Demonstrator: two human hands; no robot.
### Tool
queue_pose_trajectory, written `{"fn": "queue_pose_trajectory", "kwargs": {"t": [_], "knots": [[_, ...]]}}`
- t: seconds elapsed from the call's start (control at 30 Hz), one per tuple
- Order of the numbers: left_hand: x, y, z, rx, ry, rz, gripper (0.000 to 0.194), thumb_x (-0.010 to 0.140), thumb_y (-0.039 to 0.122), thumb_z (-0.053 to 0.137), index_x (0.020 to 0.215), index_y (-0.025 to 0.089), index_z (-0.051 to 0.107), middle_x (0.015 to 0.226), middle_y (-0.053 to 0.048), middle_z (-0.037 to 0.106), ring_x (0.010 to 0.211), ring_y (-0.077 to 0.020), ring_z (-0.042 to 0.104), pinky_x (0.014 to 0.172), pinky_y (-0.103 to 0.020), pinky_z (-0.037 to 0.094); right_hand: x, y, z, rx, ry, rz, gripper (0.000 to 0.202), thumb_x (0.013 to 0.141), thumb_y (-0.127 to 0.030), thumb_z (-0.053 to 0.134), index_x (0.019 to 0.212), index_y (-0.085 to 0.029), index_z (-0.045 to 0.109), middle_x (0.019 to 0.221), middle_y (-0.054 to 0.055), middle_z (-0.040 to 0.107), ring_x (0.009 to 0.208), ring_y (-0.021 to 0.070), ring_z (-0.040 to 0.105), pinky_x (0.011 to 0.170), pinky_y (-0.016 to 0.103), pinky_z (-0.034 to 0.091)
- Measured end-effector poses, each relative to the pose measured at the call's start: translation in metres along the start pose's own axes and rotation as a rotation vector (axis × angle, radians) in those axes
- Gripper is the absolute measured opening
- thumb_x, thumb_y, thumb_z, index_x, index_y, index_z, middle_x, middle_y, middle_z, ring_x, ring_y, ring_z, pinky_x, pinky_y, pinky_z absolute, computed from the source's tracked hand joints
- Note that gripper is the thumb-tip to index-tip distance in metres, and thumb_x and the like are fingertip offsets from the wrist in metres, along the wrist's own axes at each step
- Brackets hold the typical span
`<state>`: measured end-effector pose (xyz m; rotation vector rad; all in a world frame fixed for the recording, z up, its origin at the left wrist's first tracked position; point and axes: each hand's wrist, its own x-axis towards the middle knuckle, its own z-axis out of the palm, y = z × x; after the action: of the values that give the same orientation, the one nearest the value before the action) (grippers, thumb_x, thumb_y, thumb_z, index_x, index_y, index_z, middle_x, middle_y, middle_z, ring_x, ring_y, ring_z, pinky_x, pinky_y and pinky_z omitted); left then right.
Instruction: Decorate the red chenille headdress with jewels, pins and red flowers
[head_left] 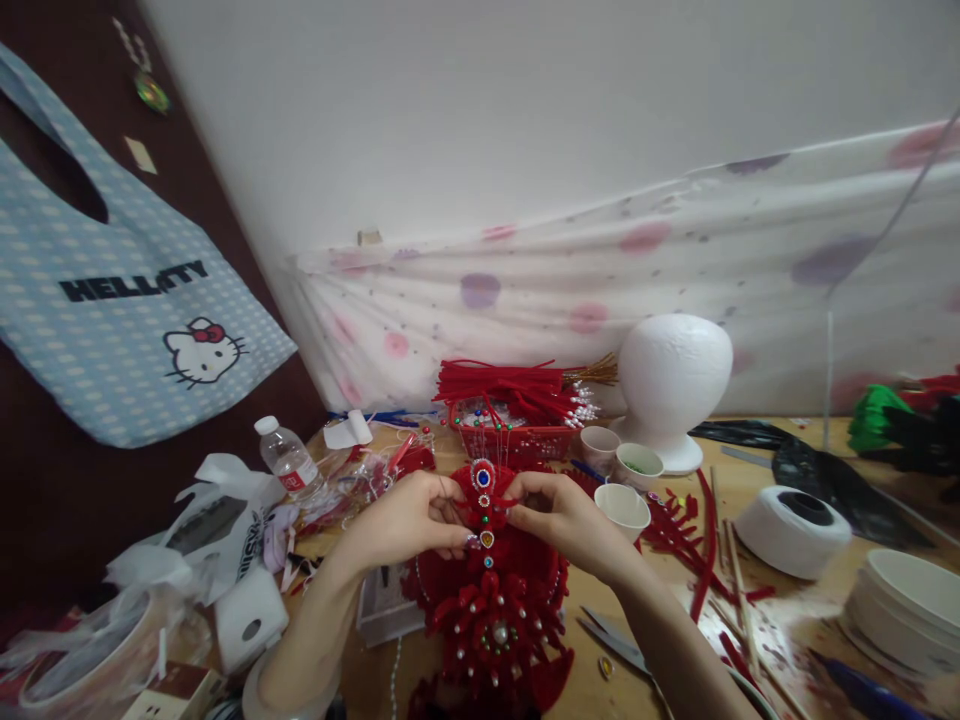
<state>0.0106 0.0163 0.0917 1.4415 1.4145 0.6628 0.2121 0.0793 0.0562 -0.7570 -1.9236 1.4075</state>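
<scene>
A red headpiece (499, 610) with a large flower, white pearls and a vertical row of coloured gems stands upright at the bottom centre. My left hand (431, 520) is closed on the left side of its upper red part, fingertips beside the gems. From the right, my right hand (544, 505) pinches the other edge of that same part. Thin pins with coloured heads rise behind it. Scissors (619, 640) lie right of the headpiece, with a loose amber gem (606, 667) by the blades.
Behind are a red basket (495, 443) of red stems, a white foam head (675, 380) and small cups (622, 508). On the left stand a water bottle (289, 460) and a paper roll (251, 620). A white tape roll (793, 532) and sticks lie right.
</scene>
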Motion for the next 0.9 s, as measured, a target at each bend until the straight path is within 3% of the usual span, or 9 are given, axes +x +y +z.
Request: {"fn": "queue_pose_trajectory", "kwargs": {"t": [0.27,0.37,0.57,0.77,0.9], "knots": [[-0.007,0.003,-0.001,-0.013,-0.014,0.017,0.021,0.07,0.02,0.07,0.089,0.016,0.063,0.07,0.002,0.07,0.066,-0.0154,0.067,0.066,-0.028,0.052,0.0,0.005,-0.001,0.002,0.004,-0.001,0.02,0.072,-0.037,0.067,0.068,-0.019,0.059,0.059,-0.004,0.051,0.057,0.0114,0.042,0.054,0.024,0.03],[-0.012,0.003,-0.002,-0.064,-0.002,0.015,0.022,0.076,0.028,0.069,0.092,0.016,0.06,0.077,-0.001,0.071,0.072,-0.0158,0.069,0.07,-0.029,0.054,-0.001,0.004,-0.002,0.028,0.01,0.004,0.017,0.074,-0.035,0.067,0.07,-0.019,0.061,0.063,-0.003,0.056,0.058,0.0117,0.046,0.056,0.025,0.033],[-0.013,-0.006,-0.001,-0.08,0.142,0.069,0.026,0.076,0.036,0.071,0.089,0.017,0.059,0.075,0.001,0.068,0.069,-0.0155,0.069,0.068,-0.03,0.055,0.0,0.005,-0.003,0.12,-0.005,-0.002,0.02,0.076,-0.038,0.066,0.079,-0.02,0.059,0.068,-0.001,0.064,0.062,0.0126,0.055,0.058,0.026,0.04],[-0.012,-0.019,-0.005,-0.186,0.145,0.061,0.033,0.07,0.038,0.078,0.088,0.018,0.059,0.077,0.001,0.069,0.071,-0.0157,0.069,0.072,-0.032,0.055,0.0,0.007,-0.006,0.211,-0.001,-0.005,0.026,0.08,-0.042,0.068,0.08,-0.02,0.055,0.068,0.001,0.068,0.062,0.0134,0.06,0.059,0.027,0.044],[-0.011,-0.021,-0.006,-0.218,0.134,0.063,0.035,0.073,0.037,0.076,0.098,0.017,0.063,0.086,-0.002,0.072,0.075,-0.0161,0.07,0.073,-0.031,0.055,-0.001,0.004,-0.008,0.221,-0.02,0.035,0.024,0.081,-0.04,0.067,0.079,-0.02,0.053,0.067,0.001,0.069,0.06,0.0127,0.06,0.059,0.027,0.045]]}}
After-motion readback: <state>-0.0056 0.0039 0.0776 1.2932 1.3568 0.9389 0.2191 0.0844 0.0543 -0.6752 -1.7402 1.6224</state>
